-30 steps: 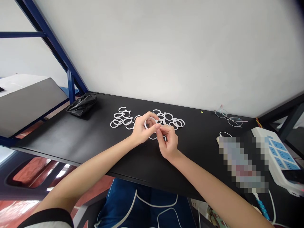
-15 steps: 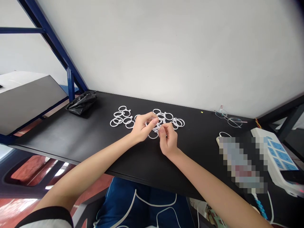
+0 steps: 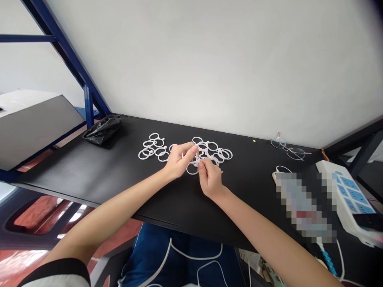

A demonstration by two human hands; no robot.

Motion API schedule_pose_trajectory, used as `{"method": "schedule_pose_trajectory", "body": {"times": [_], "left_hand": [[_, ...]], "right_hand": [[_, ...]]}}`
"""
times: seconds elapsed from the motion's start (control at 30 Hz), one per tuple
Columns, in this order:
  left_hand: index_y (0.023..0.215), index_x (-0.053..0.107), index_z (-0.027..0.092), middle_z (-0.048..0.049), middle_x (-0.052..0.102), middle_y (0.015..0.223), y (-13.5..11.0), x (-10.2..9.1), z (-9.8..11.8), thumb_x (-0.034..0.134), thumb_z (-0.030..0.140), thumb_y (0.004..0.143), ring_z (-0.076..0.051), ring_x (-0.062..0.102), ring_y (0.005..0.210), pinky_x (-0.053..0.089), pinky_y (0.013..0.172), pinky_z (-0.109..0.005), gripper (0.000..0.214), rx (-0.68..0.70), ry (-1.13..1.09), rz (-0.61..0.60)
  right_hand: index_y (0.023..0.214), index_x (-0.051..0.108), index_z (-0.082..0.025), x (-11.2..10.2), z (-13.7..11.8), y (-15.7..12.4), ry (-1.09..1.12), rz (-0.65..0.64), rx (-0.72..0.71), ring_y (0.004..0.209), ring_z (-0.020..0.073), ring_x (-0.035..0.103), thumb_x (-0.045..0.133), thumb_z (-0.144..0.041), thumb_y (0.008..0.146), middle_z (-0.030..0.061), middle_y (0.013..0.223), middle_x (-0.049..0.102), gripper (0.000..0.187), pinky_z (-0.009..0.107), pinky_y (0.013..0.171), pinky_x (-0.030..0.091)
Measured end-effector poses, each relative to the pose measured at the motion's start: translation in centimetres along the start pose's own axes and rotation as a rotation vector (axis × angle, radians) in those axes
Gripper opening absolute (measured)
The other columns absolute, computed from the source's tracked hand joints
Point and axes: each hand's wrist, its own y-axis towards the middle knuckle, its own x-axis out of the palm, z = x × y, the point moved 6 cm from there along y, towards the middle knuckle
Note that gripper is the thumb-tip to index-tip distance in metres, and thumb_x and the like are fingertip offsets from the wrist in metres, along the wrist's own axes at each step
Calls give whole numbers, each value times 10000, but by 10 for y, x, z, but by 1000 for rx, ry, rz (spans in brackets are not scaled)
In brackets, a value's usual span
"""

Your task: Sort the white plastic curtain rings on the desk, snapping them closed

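Note:
In the middle of the black desk, my left hand [image 3: 177,161] is closed, thumb and fingers pinching a white curtain ring [image 3: 183,153] partly hidden behind them. My right hand [image 3: 212,177] sits close beside it, its fingers curled and the thumb pressed to the forefinger at the ring's lower right side. What lies inside those right fingers is mostly covered. Several loose white rings with small eyelets [image 3: 212,142] lie overlapping just behind and around my hands. Another scattered group of rings [image 3: 149,141] is to the left.
A crumpled black plastic bag [image 3: 103,130] lies at the desk's back left. On the right are eyeglasses [image 3: 296,154], a blurred-out phone [image 3: 305,207] with a cable and a white power strip [image 3: 350,195]. A pale wall [image 3: 191,63] borders the desk [image 3: 119,167] behind.
My right hand has curled its fingers more tightly and turned slightly, moving a little left and down. My left hand stays nearly in place, still gripping the ring.

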Motion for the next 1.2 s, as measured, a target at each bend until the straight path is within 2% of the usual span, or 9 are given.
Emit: {"method": "schedule_pose_trajectory", "body": {"times": [0.87,1.2], "left_hand": [[680,578,143,28,427,511,-1,3,0,394,576,938,-83,370,476,308,482,-227,537,0,-35,-58],[653,562,143,27,437,518,1,2,0,417,549,939,-81,369,478,315,495,-233,517,16,-25,-74]], "right_hand": [[806,457,-217,-2,-6,-2,14,24,-42,448,107,411,397,-173,973,-39,575,448,183,251,466,330],[777,418,-220,0,-4,-4,31,2,5,448,100,426,386,-184,986,-41,569,456,215,237,462,346]]}}
